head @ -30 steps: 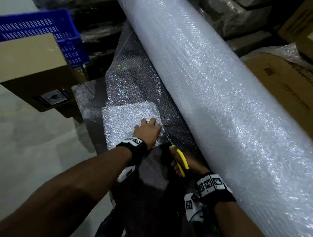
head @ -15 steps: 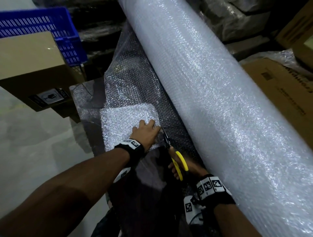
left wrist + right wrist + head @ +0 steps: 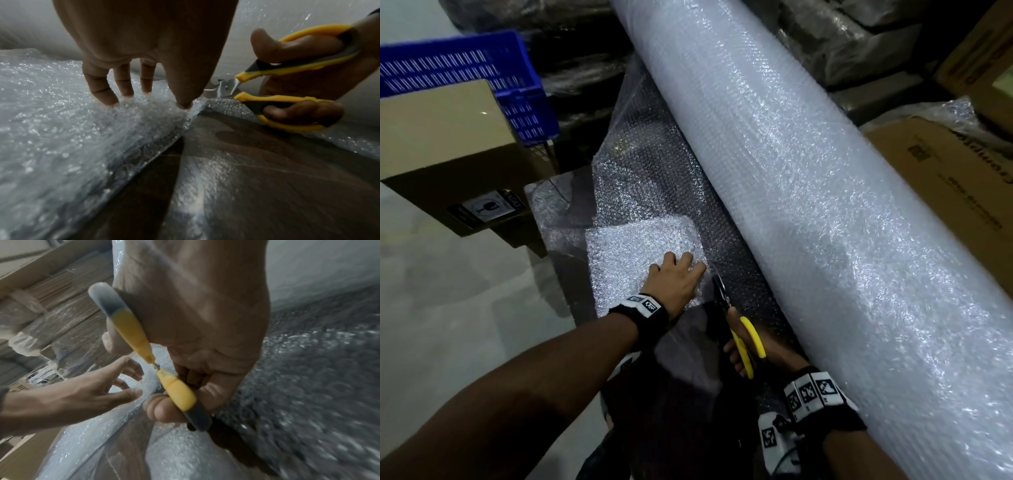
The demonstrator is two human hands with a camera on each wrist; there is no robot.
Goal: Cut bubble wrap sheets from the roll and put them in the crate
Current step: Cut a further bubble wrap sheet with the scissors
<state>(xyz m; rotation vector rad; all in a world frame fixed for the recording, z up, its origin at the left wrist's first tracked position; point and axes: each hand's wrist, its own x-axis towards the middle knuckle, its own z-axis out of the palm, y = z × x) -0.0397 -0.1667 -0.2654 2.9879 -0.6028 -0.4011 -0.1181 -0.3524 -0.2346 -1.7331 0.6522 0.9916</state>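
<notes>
The wrap lies unrolled on the table, beside the roll, w/ a folded part near the table's left edge. Left hand presses this part down, fingers almost straight. Right hand grips the scissors, blades half open in the wrap just beside the left thumb. Advice: keep wrap tight, cut parallel to roll, short strokes, thumb away from blades. Crate waits beyond the table's far left corner, behind a box.
</notes>
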